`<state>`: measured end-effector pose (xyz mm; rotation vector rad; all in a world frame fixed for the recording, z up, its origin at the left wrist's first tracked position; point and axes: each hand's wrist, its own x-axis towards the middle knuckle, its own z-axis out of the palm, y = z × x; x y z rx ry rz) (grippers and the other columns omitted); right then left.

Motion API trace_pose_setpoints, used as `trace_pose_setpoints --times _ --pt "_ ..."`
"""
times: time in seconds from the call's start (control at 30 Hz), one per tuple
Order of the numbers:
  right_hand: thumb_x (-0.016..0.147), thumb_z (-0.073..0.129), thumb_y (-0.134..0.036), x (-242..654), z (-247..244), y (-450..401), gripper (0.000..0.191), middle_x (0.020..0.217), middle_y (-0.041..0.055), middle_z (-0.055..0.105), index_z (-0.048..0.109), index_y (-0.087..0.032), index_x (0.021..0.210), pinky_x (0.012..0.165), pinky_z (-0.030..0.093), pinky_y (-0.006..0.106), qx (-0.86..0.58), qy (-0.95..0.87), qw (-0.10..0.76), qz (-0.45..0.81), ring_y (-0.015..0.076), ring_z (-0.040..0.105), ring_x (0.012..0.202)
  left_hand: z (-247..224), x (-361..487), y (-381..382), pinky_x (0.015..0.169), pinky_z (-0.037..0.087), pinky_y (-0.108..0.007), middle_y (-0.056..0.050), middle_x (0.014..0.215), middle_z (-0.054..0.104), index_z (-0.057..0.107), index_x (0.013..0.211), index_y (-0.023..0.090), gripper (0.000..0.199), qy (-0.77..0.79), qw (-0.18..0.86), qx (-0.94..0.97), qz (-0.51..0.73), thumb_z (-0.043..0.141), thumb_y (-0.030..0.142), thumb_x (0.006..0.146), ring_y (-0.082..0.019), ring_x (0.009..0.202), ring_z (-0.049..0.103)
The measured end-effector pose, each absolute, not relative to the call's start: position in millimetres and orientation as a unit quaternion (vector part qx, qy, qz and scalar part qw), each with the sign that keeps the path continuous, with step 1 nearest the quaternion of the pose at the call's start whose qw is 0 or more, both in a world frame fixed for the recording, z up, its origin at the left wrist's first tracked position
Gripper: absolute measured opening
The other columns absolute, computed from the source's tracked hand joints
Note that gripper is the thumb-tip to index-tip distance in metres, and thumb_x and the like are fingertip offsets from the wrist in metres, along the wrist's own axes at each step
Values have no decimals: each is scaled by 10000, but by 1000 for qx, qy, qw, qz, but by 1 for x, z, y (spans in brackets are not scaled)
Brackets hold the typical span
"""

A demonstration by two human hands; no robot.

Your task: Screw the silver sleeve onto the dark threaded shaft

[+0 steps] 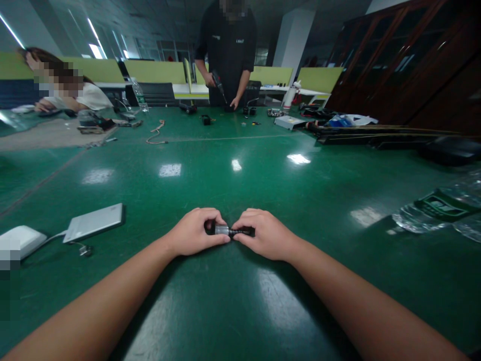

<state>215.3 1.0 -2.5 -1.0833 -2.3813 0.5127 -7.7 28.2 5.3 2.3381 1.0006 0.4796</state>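
Low over the green table [203, 185], my two hands meet at a small part that lies level between them. The fingers and thumb of my left hand [196, 232] are closed around a short silver metal cylinder [221, 229]. From its right end runs a thin dark ribbed rod [236, 232], pinched by the thumb and fingers of my right hand [263, 233]. The cylinder and rod appear joined in line. Fingers hide both outer ends, and I cannot make out the part's exact kind.
To the left lie a silver-grey flat box [95, 222] with a cable and a white device [22, 238]. Clear plastic bottles [439, 208] are on the right. Across the table a standing person [229, 55] holds a power drill [218, 82]; another person [84, 95] sits far left.
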Motion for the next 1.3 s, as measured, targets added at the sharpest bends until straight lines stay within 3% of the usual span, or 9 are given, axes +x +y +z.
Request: trace_pose_setpoints --times 1.3 --pt "792 710 -185 239 11 3 120 831 41 700 757 -185 903 755 455 289 -426 -868 177 182 171 603 817 6 -7 28 643 385 -256 -6 775 635 684 874 174 248 381 271 868 167 726 400 782 -151 687 552"
